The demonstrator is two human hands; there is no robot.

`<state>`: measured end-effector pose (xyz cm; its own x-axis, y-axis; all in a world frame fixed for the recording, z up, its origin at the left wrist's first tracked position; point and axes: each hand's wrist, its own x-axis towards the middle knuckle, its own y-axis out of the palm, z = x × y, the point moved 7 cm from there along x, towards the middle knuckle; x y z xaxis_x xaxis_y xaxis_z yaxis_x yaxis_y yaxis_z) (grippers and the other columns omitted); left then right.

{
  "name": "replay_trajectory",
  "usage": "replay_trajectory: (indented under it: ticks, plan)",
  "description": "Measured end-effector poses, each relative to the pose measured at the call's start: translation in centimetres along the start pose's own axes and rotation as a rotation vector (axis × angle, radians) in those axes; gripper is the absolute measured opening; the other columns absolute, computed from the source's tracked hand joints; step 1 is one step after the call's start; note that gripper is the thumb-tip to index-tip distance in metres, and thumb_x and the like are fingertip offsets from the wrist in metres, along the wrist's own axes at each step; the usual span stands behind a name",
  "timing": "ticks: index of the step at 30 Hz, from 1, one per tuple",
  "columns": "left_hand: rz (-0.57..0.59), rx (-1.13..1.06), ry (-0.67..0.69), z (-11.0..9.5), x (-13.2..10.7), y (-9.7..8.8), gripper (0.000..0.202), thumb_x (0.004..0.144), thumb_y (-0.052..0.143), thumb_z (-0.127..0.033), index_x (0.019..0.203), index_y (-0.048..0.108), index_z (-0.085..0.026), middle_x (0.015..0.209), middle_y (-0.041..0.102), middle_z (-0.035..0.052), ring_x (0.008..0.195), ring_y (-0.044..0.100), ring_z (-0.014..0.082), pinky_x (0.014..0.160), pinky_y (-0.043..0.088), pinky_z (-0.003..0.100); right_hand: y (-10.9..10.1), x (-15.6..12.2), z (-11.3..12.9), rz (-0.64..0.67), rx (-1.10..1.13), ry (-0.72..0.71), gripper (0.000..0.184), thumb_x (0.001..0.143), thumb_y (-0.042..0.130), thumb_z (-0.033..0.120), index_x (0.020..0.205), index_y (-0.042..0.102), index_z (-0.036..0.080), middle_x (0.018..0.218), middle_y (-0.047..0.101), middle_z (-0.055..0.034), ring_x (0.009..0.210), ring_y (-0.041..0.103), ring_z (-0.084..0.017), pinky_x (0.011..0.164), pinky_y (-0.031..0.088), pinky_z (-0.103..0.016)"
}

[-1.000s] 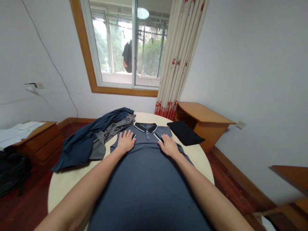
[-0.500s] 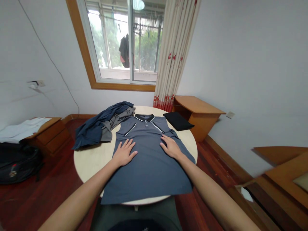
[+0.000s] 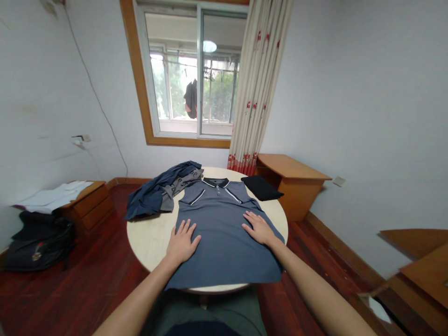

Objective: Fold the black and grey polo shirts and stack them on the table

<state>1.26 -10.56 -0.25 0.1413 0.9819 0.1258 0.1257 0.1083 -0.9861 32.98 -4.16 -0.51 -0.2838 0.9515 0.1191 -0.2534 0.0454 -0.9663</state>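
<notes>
A blue-grey polo shirt (image 3: pixel 220 233) with a black, white-edged collar lies spread face up on a round pale table (image 3: pixel 150 238). My left hand (image 3: pixel 182 242) rests flat on the shirt's left lower side, fingers spread. My right hand (image 3: pixel 258 227) lies flat on its right side, fingers also stretched out. Neither hand holds anything. The shirt's hem hangs just over the table's near edge.
A heap of dark blue and grey clothes (image 3: pixel 163 191) sits at the table's back left. A folded black garment (image 3: pixel 262 187) lies at the back right. Wooden cabinets stand right (image 3: pixel 292 175) and left (image 3: pixel 87 207), a black bag (image 3: pixel 38 240) on the floor.
Both hands have slid down the shirt from beside the collar toward its lower half, staying flat. The view has drawn back from the table.
</notes>
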Motion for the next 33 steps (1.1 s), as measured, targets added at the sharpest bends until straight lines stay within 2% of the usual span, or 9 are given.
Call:
replay_trajectory:
  ticks: [3,6,9,11,17,24,28,31,33]
  plan:
    - [-0.082,0.054,-0.184,1.3,-1.6,-1.1,0.061,0.098,0.038,-0.049,0.146,0.047,-0.013,0.156,0.038,0.0187,0.144,0.034,0.0329,0.113,0.029,0.053,-0.1,-0.1,0.1,-0.003,-0.009,0.013,0.067,0.097,0.035,0.056,0.149,0.044,0.016,0.159,0.034,-0.0122,0.148,0.029,-0.027,0.121,0.018,-0.046]
    - [-0.141,0.081,-0.249,1.7,-3.1,-2.5,0.055,0.099,0.039,-0.044,0.142,0.052,-0.011,0.141,0.054,0.0216,0.129,0.05,0.034,0.101,0.042,0.047,-0.1,-0.1,0.1,-0.01,-0.014,0.007,0.065,0.097,0.036,0.055,0.149,0.045,0.016,0.159,0.034,-0.0126,0.147,0.03,-0.027,0.12,0.02,-0.048]
    - [-0.095,0.033,-0.265,1.8,-3.9,-2.9,0.051,0.099,0.04,-0.039,0.142,0.05,-0.013,0.124,0.063,0.0205,0.108,0.063,0.0315,0.086,0.049,0.039,0.0,-0.1,0.1,-0.016,-0.013,-0.008,0.065,0.098,0.036,0.055,0.149,0.044,0.016,0.158,0.035,-0.0133,0.148,0.03,-0.028,0.12,0.02,-0.048]
    - [-0.032,-0.037,-0.267,2.0,-4.2,-2.7,0.049,0.099,0.041,-0.034,0.142,0.049,-0.013,0.12,0.065,0.0191,0.103,0.066,0.0292,0.084,0.05,0.037,0.1,-0.1,0.0,-0.016,-0.009,-0.015,0.064,0.098,0.036,0.055,0.149,0.044,0.016,0.158,0.034,-0.0135,0.148,0.029,-0.027,0.12,0.02,-0.049]
    - [0.059,-0.347,-0.233,3.5,-4.5,-2.1,0.044,0.09,0.056,-0.029,0.133,0.053,-0.019,0.118,0.069,0.0138,0.108,0.066,0.0279,0.09,0.048,0.036,0.3,-0.4,-0.2,-0.011,-0.01,-0.038,0.065,0.098,0.036,0.056,0.15,0.043,0.018,0.159,0.033,-0.0127,0.148,0.028,-0.027,0.12,0.019,-0.049]
    - [0.133,-0.773,-0.085,3.6,-4.7,-1.6,0.045,0.074,0.063,-0.022,0.119,0.064,-0.016,0.104,0.069,0.0065,0.096,0.064,0.0224,0.086,0.05,0.032,0.0,-1.7,-0.4,0.009,-0.021,-0.068,0.066,0.098,0.035,0.058,0.15,0.043,0.017,0.16,0.032,-0.012,0.149,0.027,-0.027,0.121,0.019,-0.049]
    - [0.2,-0.856,-0.13,3.4,-4.6,-1.7,0.057,0.069,0.063,-0.016,0.127,0.061,-0.018,0.111,0.069,0.0071,0.076,0.065,0.0166,0.067,0.053,0.028,-0.9,-1.1,-0.1,0.02,-0.025,-0.068,0.064,0.094,0.045,0.054,0.144,0.051,0.013,0.154,0.041,-0.0167,0.143,0.037,-0.03,0.117,0.028,-0.048]
    - [0.238,-0.939,-0.171,2.5,-4.0,-3.0,0.075,0.072,0.057,-0.014,0.145,0.045,-0.021,0.134,0.061,0.0126,0.053,0.059,0.009,0.047,0.048,0.024,-2.1,0.2,1.5,-0.009,0.04,-0.097,0.053,0.091,0.052,0.047,0.13,0.063,0.012,0.14,0.056,-0.0178,0.13,0.052,-0.03,0.111,0.038,-0.044]
    - [0.252,-0.958,-0.14,0.8,-3.1,-4.1,0.083,0.073,0.054,-0.012,0.153,0.034,-0.02,0.135,0.061,0.0152,0.048,0.058,0.0082,0.044,0.047,0.023,-3.1,1.4,3.2,-0.059,0.154,-0.124,0.044,0.092,0.053,0.043,0.121,0.068,0.014,0.129,0.065,-0.0154,0.12,0.06,-0.028,0.106,0.043,-0.04]
